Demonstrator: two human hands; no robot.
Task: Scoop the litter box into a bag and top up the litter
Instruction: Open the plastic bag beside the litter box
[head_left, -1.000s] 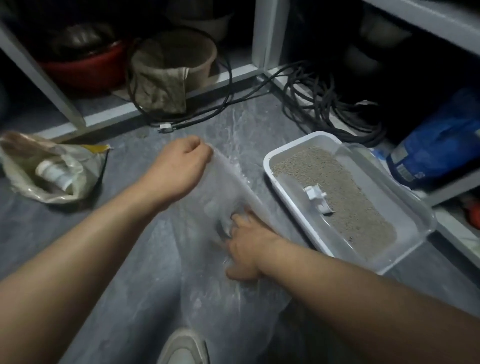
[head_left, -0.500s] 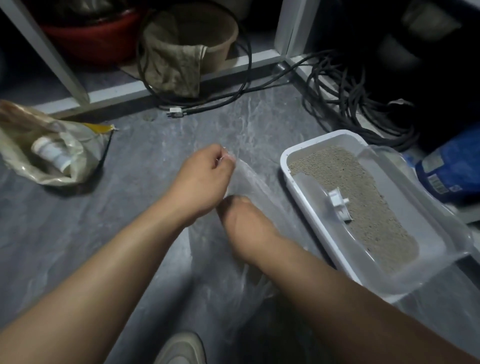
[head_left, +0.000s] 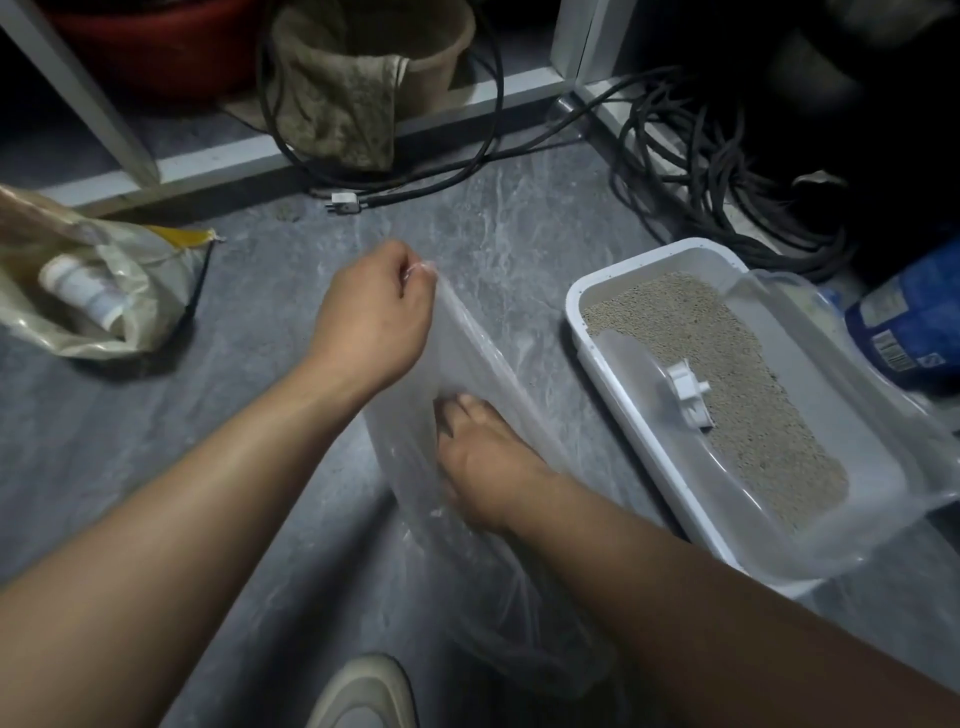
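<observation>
A: What are the hands doing?

B: The left hand (head_left: 371, 322) pinches the top edge of a thin clear plastic bag (head_left: 467, 364) between thumb and curled fingers, lifting that edge up off the grey marbled floor (head_left: 249, 467). The right hand (head_left: 485, 457) is pushed down inside the bag's mouth; its fingers point away from the person, but whether they grip the plastic I cannot tell

A: Where is the litter box?

B: Just to the right of the bag, on the floor: a white rectangular plastic litter box (head_left: 623, 415) holding beige granules (head_left: 727, 374). A translucent plastic scoop with a white handle (head_left: 688, 392) lies inside it on the litter

A: And further out?

B: A blue bag (head_left: 914, 317) lies beyond the box at the right edge. Black coiled cables (head_left: 717, 171) sit behind. At far left lies a crumpled beige plastic bag (head_left: 93, 291) with a white bottle (head_left: 83, 288) in it. A pale shoe (head_left: 363, 696) shows at the bottom
</observation>
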